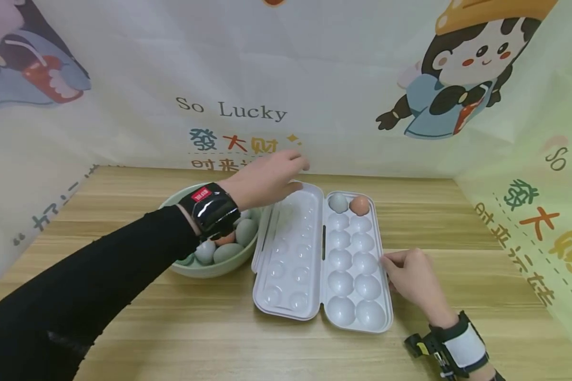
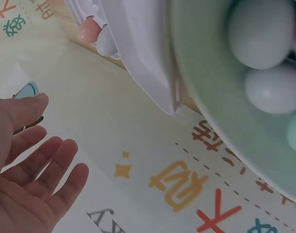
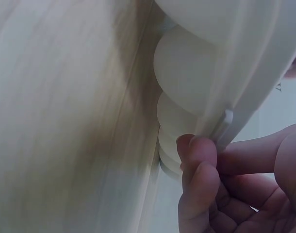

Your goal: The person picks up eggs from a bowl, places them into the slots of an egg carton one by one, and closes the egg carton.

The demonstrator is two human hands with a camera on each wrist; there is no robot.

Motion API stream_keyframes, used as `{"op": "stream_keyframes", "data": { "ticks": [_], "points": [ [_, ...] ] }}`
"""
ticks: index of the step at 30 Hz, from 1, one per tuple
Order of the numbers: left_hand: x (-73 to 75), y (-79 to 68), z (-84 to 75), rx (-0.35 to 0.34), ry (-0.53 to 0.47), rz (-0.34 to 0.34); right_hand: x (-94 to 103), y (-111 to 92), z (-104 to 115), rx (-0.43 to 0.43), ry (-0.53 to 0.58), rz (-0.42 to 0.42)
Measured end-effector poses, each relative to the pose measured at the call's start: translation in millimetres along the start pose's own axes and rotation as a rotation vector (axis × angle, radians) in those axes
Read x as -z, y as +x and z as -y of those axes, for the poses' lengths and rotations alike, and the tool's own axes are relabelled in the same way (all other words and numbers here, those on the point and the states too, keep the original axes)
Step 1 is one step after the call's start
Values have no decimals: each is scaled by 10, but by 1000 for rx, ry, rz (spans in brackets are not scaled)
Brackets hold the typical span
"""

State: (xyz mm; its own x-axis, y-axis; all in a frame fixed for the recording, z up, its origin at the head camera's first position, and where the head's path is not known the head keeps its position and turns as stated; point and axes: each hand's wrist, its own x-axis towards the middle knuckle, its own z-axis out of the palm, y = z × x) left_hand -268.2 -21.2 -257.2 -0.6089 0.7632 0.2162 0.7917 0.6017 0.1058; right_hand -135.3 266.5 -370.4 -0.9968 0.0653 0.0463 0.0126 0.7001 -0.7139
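A white plastic egg carton (image 1: 323, 312) lies unfolded on the table, its dimpled lid (image 1: 286, 254) to the left of the cup half. At the far end of the cups sit a pale bluish egg (image 1: 338, 203) and a brown egg (image 1: 359, 205). My left hand (image 1: 271, 179) is over the far end of the lid, fingers loosely extended and holding nothing. With thumb and fingers, my right hand (image 1: 413, 278) pinches the carton's right edge, beside a small clasp tab (image 3: 222, 127). Left of the lid stands a green bowl (image 1: 214, 271) of eggs, partly hidden by my left wrist.
Inside the bowl are several eggs, among them a greenish egg (image 1: 246, 232) and a pale egg (image 1: 205, 252). A printed cloth backdrop (image 1: 333, 106) rises behind the wooden table (image 1: 209, 328) and along both sides.
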Motion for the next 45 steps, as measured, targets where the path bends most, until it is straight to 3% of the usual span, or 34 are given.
{"op": "stream_keyframes", "data": {
  "ticks": [7,15,30,40,45],
  "points": [
    [83,-366,138,47,-25,-52,4,0,-12,-10,8,-2],
    [78,-769,286,54,11,-137,8,-11,-12,-18,-10,1],
    [-57,-1527,512,290,-64,-81,8,-12,-6,28,-5,0],
    [-191,-1764,580,402,-112,-60,0,-19,10,15,-19,-1],
    [-157,-1843,545,477,-101,-69,-9,-18,24,15,-21,0]
  ]
}}
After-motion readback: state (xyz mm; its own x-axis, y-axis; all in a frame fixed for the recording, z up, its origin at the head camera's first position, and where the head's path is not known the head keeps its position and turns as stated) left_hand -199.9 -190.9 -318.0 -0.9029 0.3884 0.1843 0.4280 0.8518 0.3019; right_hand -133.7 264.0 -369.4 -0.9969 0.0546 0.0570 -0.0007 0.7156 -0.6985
